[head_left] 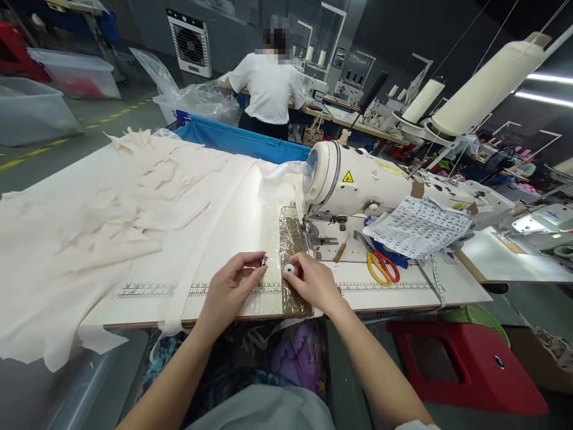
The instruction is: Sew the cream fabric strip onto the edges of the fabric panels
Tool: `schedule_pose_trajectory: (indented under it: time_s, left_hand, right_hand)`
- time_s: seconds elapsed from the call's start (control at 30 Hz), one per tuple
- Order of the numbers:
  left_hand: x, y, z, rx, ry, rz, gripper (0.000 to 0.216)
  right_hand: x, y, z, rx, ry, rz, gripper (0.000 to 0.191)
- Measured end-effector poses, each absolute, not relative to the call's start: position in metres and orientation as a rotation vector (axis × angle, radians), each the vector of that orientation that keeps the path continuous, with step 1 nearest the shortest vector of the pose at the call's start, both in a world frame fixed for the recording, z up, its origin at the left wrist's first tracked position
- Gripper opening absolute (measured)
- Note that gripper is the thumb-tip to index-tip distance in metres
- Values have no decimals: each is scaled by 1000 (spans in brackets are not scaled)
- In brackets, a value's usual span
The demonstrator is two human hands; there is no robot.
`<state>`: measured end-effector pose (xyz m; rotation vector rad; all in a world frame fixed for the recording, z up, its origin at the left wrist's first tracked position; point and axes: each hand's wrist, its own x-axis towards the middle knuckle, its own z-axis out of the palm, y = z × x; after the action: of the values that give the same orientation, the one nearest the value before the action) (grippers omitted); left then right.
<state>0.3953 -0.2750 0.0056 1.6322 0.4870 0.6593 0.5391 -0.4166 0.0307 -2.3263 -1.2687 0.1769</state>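
A white fan unit (pixel 190 45) stands before a dark grey wall (pixel 145 30). A yellow dashed line (pixel 58 142) crosses the grey floor (pixel 96 143) near translucent bins (pixel 36 116). At right, strip lights (pixel 550 78) glow above pale worktables (pixel 532 254).

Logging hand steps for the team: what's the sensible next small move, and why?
Probably bring the white bobbin, in the right hand, across to what looks like a metal bobbin case, in the left hand. Both pieces are pinched, held close but apart, so closing that gap seems the smallest useful move.
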Motion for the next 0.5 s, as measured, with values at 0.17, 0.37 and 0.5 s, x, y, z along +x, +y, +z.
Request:
schedule_pose_trajectory:
  time_s: [0.17,0.37,0.5]
  left_hand:
    - [394,-274,7,1513,547,709,51]
    - [374,-281,11,1347,671,725,52]
    - [351,-290,12,1320,754,666,51]
  right_hand:
    - [531,-432,20,-2116,-1214,62,7]
    - [512,-464,22,-1802,-1029,-71,7]
    - [490,-479,34,-1292,-696,251,18]
